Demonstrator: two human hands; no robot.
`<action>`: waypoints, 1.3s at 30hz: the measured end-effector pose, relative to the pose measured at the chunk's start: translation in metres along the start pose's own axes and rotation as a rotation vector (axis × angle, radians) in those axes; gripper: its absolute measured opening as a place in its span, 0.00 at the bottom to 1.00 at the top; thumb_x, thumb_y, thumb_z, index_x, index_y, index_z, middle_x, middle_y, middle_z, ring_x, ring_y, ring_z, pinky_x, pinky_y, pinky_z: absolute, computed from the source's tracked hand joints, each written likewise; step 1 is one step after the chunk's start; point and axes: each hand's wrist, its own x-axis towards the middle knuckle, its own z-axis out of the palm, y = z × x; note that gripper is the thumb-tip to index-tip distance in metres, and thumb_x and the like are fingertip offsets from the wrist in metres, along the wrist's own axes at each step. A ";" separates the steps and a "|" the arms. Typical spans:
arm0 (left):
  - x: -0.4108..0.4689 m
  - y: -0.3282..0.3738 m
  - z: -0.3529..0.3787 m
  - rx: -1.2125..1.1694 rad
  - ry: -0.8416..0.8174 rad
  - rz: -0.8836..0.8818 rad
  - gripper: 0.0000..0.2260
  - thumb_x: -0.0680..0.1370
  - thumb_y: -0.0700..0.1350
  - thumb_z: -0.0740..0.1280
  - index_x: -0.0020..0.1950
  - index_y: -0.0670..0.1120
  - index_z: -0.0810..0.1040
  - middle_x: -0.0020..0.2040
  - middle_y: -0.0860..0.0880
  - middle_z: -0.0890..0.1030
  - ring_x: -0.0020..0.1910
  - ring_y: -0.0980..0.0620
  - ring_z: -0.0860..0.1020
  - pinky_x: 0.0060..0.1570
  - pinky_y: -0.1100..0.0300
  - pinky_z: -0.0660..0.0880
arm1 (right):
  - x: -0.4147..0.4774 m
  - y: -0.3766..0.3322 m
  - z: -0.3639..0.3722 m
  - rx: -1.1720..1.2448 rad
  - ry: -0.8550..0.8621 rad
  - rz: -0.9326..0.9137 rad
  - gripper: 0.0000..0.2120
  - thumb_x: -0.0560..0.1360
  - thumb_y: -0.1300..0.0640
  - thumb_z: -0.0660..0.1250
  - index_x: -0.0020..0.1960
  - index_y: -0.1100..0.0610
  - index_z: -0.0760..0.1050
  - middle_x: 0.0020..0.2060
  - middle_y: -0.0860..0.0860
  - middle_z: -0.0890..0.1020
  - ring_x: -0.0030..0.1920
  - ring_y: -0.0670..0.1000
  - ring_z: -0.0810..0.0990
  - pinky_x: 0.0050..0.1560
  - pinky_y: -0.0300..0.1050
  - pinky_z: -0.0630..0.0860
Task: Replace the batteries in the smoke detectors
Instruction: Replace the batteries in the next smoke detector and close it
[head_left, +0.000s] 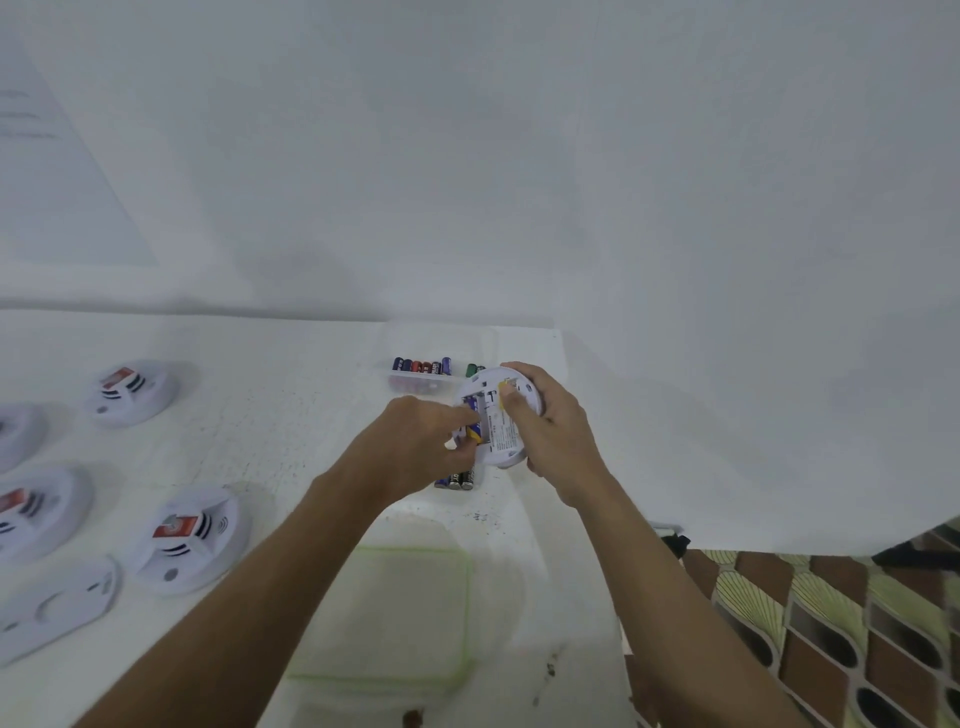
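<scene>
Now: detector (503, 422) held above table's (311, 395) far right corner, right hand (560, 436) fingers wrapped round rim. Left hand (418, 441) fingers pinch battery (474, 427) at open bay. Best: match polarity, spring end first, press flat.

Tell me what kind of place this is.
Probably a plain indoor room set up as a workstation: a white table against a bare wall, smoke detectors laid out on it, and patterned floor tiles.

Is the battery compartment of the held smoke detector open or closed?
Open: the smoke detector, back up, shows an uncovered battery at the left hand.
</scene>
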 end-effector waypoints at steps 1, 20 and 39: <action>-0.001 0.000 0.000 0.003 0.007 -0.002 0.07 0.69 0.43 0.69 0.44 0.44 0.85 0.27 0.51 0.79 0.21 0.52 0.70 0.24 0.64 0.71 | 0.001 -0.002 -0.001 0.006 -0.020 0.000 0.10 0.83 0.55 0.62 0.62 0.49 0.78 0.48 0.47 0.83 0.32 0.37 0.77 0.26 0.28 0.68; -0.006 -0.017 -0.037 -0.048 -0.010 0.004 0.15 0.70 0.60 0.71 0.48 0.52 0.86 0.43 0.55 0.83 0.34 0.61 0.76 0.35 0.61 0.77 | 0.004 -0.017 0.015 0.015 -0.063 -0.024 0.10 0.83 0.54 0.61 0.60 0.44 0.78 0.43 0.45 0.83 0.31 0.45 0.75 0.23 0.37 0.65; 0.003 -0.043 -0.028 -0.184 -0.323 -0.152 0.07 0.75 0.39 0.67 0.44 0.45 0.84 0.41 0.54 0.80 0.36 0.62 0.75 0.38 0.72 0.67 | -0.006 -0.010 0.010 0.104 0.315 0.019 0.09 0.83 0.53 0.62 0.61 0.46 0.77 0.48 0.47 0.83 0.34 0.45 0.79 0.22 0.40 0.68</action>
